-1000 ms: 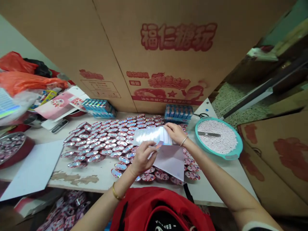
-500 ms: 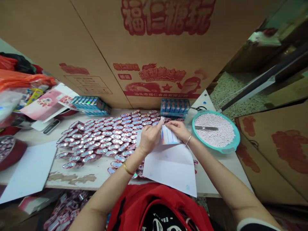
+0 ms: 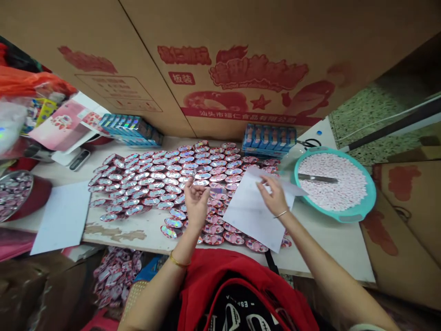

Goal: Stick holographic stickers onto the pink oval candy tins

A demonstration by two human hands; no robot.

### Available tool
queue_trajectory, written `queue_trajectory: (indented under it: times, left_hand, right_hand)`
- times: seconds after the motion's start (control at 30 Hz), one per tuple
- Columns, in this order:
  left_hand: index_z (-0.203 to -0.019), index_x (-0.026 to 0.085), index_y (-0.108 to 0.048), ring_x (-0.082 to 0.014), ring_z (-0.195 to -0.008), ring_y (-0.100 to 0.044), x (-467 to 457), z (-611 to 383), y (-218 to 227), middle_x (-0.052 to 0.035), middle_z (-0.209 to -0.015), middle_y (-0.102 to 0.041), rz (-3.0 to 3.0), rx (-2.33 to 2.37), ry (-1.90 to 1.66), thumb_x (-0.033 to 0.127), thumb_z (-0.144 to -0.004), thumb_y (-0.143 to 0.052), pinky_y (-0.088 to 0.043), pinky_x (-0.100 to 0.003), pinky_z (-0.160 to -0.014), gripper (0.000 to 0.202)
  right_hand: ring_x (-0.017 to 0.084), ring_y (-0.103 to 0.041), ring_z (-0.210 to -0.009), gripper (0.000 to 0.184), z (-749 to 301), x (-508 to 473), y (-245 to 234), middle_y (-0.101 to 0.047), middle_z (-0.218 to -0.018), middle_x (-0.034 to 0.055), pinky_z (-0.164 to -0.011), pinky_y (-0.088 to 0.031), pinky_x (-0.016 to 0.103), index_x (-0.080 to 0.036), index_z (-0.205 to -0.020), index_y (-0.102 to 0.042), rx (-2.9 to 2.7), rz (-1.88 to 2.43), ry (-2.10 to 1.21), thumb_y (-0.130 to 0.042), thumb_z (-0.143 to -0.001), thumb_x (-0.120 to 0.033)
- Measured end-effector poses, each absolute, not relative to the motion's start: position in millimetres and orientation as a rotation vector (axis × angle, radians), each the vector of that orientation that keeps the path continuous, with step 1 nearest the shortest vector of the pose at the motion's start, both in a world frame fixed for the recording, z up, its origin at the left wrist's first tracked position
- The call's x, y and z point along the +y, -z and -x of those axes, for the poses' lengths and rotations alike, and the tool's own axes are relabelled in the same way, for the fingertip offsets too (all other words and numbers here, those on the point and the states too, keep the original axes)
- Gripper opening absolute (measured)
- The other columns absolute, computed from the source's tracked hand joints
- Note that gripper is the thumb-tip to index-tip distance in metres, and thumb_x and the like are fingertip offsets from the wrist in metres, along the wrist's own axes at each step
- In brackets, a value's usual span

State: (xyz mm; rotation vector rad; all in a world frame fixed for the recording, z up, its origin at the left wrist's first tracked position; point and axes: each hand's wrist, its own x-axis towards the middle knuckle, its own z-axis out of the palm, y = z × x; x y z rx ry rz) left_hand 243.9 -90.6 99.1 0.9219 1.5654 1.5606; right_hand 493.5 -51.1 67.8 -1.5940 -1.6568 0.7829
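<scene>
My left hand [image 3: 197, 202] is raised over packed rows of small oval packs [image 3: 168, 179] with shiny silver tops and red-pink edges. Its palm is turned up, the thumb and index finger stand apart, and the other fingers curl loosely. Near its index fingertip is a faint shiny speck too small to name. A small purplish strip [image 3: 217, 190] shows beside the thumb. Over a white paper sheet [image 3: 250, 209] hovers my right hand [image 3: 274, 197], thumb and fingers slightly bent with a gap between them. The sheet covers some pink-topped oval packs [image 3: 213, 229].
A turquoise basin [image 3: 370, 197] of small white pieces, with a knife [image 3: 320, 178] lying on them, stands right. Scissors [image 3: 312, 143] lie behind it. Blue boxes [image 3: 268, 138] line the large carton [image 3: 241, 27]. At left are a white board [image 3: 62, 216] and a red bowl [image 3: 43, 195].
My hands have come apart from over the shiny sticker sheet, left hand going left, right hand staying above the paper. The holographic face no longer shows, and the view has tilted down.
</scene>
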Motion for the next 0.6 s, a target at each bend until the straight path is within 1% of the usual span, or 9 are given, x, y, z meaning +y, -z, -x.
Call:
queue_trajectory:
  times: [0.03,0.07,0.1,0.17,0.23,0.3,0.37,0.5,0.6]
  left_hand:
    - [-0.133,0.025,-0.043,-0.009,-0.069,-0.053,-88,-239,-95,0.0026,-0.079,-0.053,-0.849,1.577,-1.564,0.027,-0.075,-0.074,-0.045,-0.021,-0.065,0.066]
    - [-0.132,0.025,-0.043,-0.0085,-0.068,-0.053,-85,-236,-90,0.0029,-0.079,-0.053,-0.796,1.591,-1.566,0.027,-0.074,-0.075,-0.045,-0.021,-0.064,0.066]
    - [-0.132,0.025,-0.044,-0.0082,-0.068,-0.053,-83,-234,-85,0.003,-0.079,-0.053,-0.76,1.603,-1.565,0.027,-0.073,-0.075,-0.045,-0.02,-0.064,0.067]
    - [-0.131,0.025,-0.044,-0.0077,-0.066,-0.053,-77,-233,-74,0.0032,-0.079,-0.053,-0.714,1.62,-1.555,0.027,-0.072,-0.075,-0.044,-0.02,-0.063,0.068]
    - [-0.132,0.024,-0.043,-0.0073,-0.065,-0.052,-71,-234,-63,0.0036,-0.079,-0.053,-0.685,1.617,-1.536,0.027,-0.072,-0.075,-0.044,-0.02,-0.062,0.068]
    - [-0.133,0.024,-0.042,-0.007,-0.063,-0.052,-64,-234,-50,0.0038,-0.079,-0.053,-0.67,1.608,-1.514,0.027,-0.073,-0.074,-0.044,-0.021,-0.062,0.068]
    - [-0.134,0.023,-0.041,-0.0073,-0.063,-0.052,-55,-234,-36,0.0037,-0.078,-0.054,-0.677,1.633,-1.494,0.026,-0.074,-0.072,-0.044,-0.021,-0.063,0.068]
    - [-0.136,0.022,-0.041,-0.0108,-0.072,-0.056,-28,-234,-10,0.0028,-0.079,-0.056,-0.79,1.799,-1.46,0.023,-0.076,-0.068,-0.046,-0.025,-0.075,0.066]
    - [-0.138,0.021,-0.04,-0.0127,-0.077,-0.057,-7,-234,7,0.0026,-0.078,-0.057,-0.911,1.896,-1.426,0.021,-0.077,-0.065,-0.045,-0.03,-0.084,0.066]
  right_hand:
    - [0.022,-0.057,-0.088,0.048,-468,-55,-67,-0.064,-0.096,0.0103,-0.082,-0.046,0.038,-0.017,-0.115,-0.063,-1.568,1.528,-0.952,-0.049,-0.089,-0.055]
    - [0.021,-0.057,-0.084,0.05,-442,-59,-66,-0.064,-0.095,0.0086,-0.078,-0.047,0.036,-0.018,-0.114,-0.063,-1.482,1.478,-1.111,-0.049,-0.088,-0.057]
    - [0.019,-0.056,-0.079,0.049,-418,-61,-63,-0.063,-0.091,0.0065,-0.075,-0.048,0.034,-0.018,-0.11,-0.063,-1.405,1.442,-1.255,-0.052,-0.085,-0.059]
    - [0.016,-0.052,-0.07,0.043,-381,-61,-56,-0.059,-0.079,0.0018,-0.068,-0.046,0.03,-0.019,-0.095,-0.064,-1.256,1.408,-1.437,-0.058,-0.08,-0.059]
    - [0.013,-0.046,-0.062,0.035,-363,-54,-46,-0.052,-0.068,-0.0019,-0.063,-0.042,0.027,-0.02,-0.078,-0.059,-1.175,1.396,-1.494,-0.06,-0.079,-0.055]
    - [0.012,-0.041,-0.058,0.033,-360,-41,-37,-0.046,-0.063,-0.0036,-0.06,-0.038,0.026,-0.021,-0.069,-0.053,-1.187,1.397,-1.456,-0.057,-0.082,-0.051]
    - [0.012,-0.04,-0.058,0.031,-365,-24,-28,-0.044,-0.061,-0.0037,-0.06,-0.036,0.026,-0.021,-0.065,-0.051,-1.293,1.419,-1.35,-0.055,-0.084,-0.045]
    - [0.016,-0.047,-0.069,0.028,-370,12,-13,-0.051,-0.065,-0.0001,-0.07,-0.037,0.029,-0.021,-0.063,-0.052,-1.668,1.524,-0.995,-0.051,-0.088,-0.033]
    - [0.02,-0.049,-0.081,0.023,-366,31,0,-0.059,-0.075,0.0038,-0.077,-0.035,0.033,-0.021,-0.07,-0.058,-1.919,1.633,-0.747,-0.049,-0.09,-0.028]
